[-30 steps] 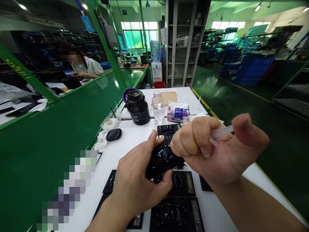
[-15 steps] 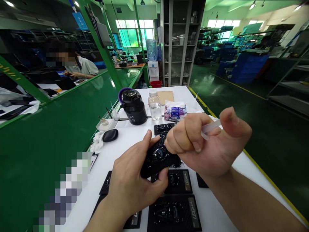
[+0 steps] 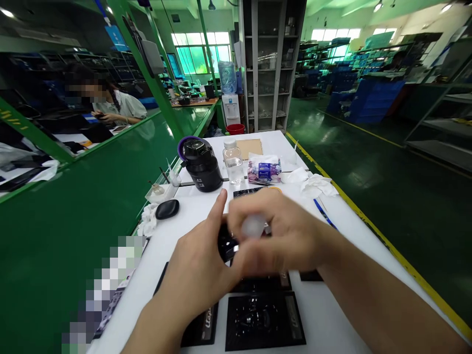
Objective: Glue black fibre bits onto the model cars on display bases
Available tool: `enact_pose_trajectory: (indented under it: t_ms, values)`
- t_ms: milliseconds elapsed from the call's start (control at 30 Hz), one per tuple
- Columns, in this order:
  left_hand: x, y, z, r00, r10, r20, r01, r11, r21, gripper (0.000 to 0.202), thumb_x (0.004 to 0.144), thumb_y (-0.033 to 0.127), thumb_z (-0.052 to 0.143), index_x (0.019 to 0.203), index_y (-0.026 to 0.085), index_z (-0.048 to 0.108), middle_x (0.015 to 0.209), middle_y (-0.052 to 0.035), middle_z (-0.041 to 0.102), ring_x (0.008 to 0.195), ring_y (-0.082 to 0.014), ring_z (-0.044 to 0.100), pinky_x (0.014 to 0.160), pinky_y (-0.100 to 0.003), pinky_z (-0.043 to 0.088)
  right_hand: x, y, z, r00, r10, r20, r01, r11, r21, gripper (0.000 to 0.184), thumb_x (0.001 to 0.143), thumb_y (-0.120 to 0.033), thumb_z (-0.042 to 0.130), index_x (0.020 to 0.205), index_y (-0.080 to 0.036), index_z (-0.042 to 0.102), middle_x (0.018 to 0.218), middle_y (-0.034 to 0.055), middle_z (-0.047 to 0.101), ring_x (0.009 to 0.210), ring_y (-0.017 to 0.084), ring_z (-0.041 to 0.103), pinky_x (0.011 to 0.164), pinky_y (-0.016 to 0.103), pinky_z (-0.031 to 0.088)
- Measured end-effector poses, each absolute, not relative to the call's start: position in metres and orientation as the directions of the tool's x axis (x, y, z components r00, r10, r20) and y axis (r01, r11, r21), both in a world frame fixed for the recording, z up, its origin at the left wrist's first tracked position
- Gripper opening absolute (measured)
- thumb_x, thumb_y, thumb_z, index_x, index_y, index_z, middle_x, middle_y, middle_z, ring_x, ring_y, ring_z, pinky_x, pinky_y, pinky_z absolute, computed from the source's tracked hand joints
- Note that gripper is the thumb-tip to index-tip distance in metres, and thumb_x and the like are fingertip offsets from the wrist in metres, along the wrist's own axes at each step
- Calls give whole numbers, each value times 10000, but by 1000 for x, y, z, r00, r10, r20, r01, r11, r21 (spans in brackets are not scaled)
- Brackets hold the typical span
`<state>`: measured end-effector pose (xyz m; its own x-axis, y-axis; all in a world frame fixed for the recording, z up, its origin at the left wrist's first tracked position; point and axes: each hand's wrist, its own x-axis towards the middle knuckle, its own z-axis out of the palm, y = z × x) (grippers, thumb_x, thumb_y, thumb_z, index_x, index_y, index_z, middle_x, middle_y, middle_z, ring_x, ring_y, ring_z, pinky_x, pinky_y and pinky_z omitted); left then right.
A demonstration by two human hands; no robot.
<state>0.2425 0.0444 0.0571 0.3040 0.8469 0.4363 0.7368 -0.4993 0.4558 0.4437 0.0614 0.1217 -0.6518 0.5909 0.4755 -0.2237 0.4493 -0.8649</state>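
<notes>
The glossy black moulded plate (image 3: 225, 243), gripped in the left hand (image 3: 195, 258) above the white desk (image 3: 324, 319), wants steady support while the right hand (image 3: 282, 231), curled round a blurred translucent piece (image 3: 253, 226), presses lightly.

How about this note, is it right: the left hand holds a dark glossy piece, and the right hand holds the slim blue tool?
Not quite: in the current head view, the right hand holds a blurred whitish item, while the slim blue tool lies on the table. The left hand does hold a dark glossy piece.
</notes>
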Motion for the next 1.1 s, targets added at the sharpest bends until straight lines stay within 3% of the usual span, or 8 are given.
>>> enact_pose_trajectory:
  t_ms: [100,200,300,500,667,833,900,1100]
  values:
    - [225,51,71,375,878,298,846,-455,278,957,724,455,694,1557,304,247,1217,-43,703,917,-329,700,733,-411,552,473,75,112,-352,787,506,-281,426,-860,306,912,-447,607,820,-163,540,700,-21,480,621,74,436,591,215,365]
    - [200,75,78,352,916,193,894,-390,221,942,671,560,709,1499,296,348,1254,-62,684,986,-371,677,777,-434,539,508,90,84,-105,951,291,-122,278,-953,319,866,-478,610,830,-178,505,699,-17,485,658,101,478,658,247,414]
    - [175,122,67,370,922,116,905,-386,180,879,684,581,676,1451,239,418,1308,-96,649,1179,-385,598,982,-466,479,530,101,46,70,983,172,0,172,-985,400,821,-576,556,830,-186,472,736,-4,510,726,117,498,753,273,437]
    - [154,200,24,397,914,-85,910,-379,169,714,733,537,599,1341,172,513,1343,-137,619,1175,-348,611,1001,-432,479,538,103,13,36,998,42,212,33,-977,362,847,-529,533,837,-169,566,929,51,645,864,160,546,880,326,421]
    - [135,181,31,353,932,-83,929,-339,147,766,732,504,582,1438,243,441,1486,-58,507,1328,-305,506,1124,-380,371,539,96,15,-42,999,-24,383,-6,-924,353,851,-518,599,947,-184,663,1058,85,677,982,239,594,963,404,430]
    - [46,98,53,-168,981,-101,984,172,35,641,732,594,525,1170,142,648,1197,-190,678,1121,-447,613,968,-542,451,544,88,15,77,997,-15,509,-52,-859,707,789,-662,635,1354,-256,511,1381,120,552,1215,322,555,1044,481,427]
    - [17,55,51,-340,934,-110,938,345,30,650,723,602,522,1100,93,666,1152,-225,688,1108,-442,626,968,-520,460,545,86,17,158,986,51,556,-46,-830,813,749,-678,668,1417,-274,441,1383,108,553,1213,325,567,1027,502,456]
    - [16,-5,11,-455,878,-150,843,479,244,764,751,627,596,1324,126,533,1302,-179,636,1185,-346,615,967,-400,474,538,70,35,384,819,427,631,104,-768,663,746,-552,710,1330,-294,531,1359,64,573,1079,288,652,896,470,560]
